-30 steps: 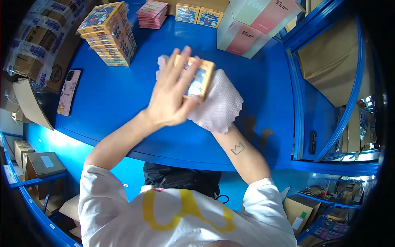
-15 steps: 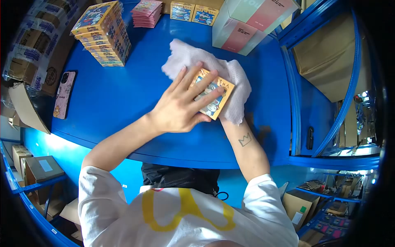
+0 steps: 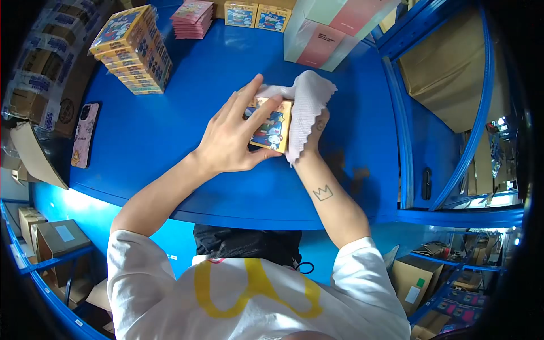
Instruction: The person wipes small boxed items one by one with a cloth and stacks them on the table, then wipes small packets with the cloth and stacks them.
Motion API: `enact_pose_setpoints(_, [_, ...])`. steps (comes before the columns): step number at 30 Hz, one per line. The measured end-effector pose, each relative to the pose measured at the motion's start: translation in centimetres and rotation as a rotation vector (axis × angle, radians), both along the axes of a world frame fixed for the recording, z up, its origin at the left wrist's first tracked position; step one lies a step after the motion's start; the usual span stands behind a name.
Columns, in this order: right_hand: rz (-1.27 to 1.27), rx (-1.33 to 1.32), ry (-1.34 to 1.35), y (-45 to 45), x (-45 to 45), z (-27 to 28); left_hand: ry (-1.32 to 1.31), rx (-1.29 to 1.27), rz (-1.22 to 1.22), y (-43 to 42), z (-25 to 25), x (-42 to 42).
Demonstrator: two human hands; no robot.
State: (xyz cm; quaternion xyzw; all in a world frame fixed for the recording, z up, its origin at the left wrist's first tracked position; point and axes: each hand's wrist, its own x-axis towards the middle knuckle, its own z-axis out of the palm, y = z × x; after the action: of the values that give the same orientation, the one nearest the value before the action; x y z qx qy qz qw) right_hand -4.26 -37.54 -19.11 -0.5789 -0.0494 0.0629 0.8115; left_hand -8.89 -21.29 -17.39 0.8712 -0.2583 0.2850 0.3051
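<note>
A small yellow-orange box (image 3: 276,127) with cartoon figures is held above the blue table, its printed face towards me. My left hand (image 3: 229,136) grips it from the left, the thumb along its lower edge and fingers over its face and top. Against the box's right side lies a pale lilac-white cloth (image 3: 309,99) with a zigzag edge. My right hand (image 3: 320,127) is behind this cloth and holds it against the box; most of its fingers are covered.
At the back left of the blue table (image 3: 192,113) stands a tall stack of similar boxes (image 3: 136,56). Pink packets (image 3: 192,18), two yellow boxes (image 3: 256,16) and large pink-and-white cartons (image 3: 323,42) line the back. A phone (image 3: 85,135) lies left. Blue shelving (image 3: 396,124) borders the right.
The box has moved a little left and turned more upright. The cloth, spread behind and under it before, is now folded up along its right side by my right hand.
</note>
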Motion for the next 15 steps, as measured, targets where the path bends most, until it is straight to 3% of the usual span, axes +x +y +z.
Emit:
enact_pose_setpoints(3, [0.043, 0.394, 0.06, 2.2, -1.2, 0.7, -0.002, -0.124, 0.02, 0.5, 0.1, 0.0])
enact_pose_setpoints(9, [0.229, 0.561, 0.275, 3.4, -1.4, 4.6, -0.052, -0.37, 0.079, 2.3, -0.5, 0.8])
enact_pose_setpoints(13, [0.03, -0.559, -0.639, 3.6, -3.0, 3.3, -0.102, -0.108, 0.105, 2.4, -0.9, 0.6])
enact_pose_setpoints(15, [0.11, -0.433, -0.536, 3.3, -2.5, 2.6, -0.106, -0.06, 0.102, 2.5, -0.6, 1.2])
